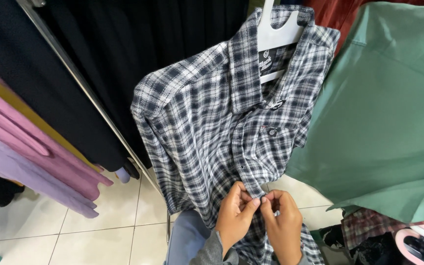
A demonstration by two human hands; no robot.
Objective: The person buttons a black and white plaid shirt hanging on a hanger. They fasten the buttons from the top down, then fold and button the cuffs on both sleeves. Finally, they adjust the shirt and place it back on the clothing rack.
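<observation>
A navy and white plaid shirt (207,127) hangs in front of me on a white plastic hanger (276,34). Its collar sits at the top, its button placket runs down the middle. My left hand (236,213) and my right hand (281,221) meet at the lower part of the placket. The fingertips of both pinch the shirt's front edges together around a button. My grey sleeve shows at the left wrist.
A metal rack rail (89,93) runs diagonally at left, with black, pink (35,147) and lilac garments hanging from it. A green garment (388,113) hangs at right. A pink hanger (408,240) and checked cloth lie at the lower right. White floor tiles (99,230) show below.
</observation>
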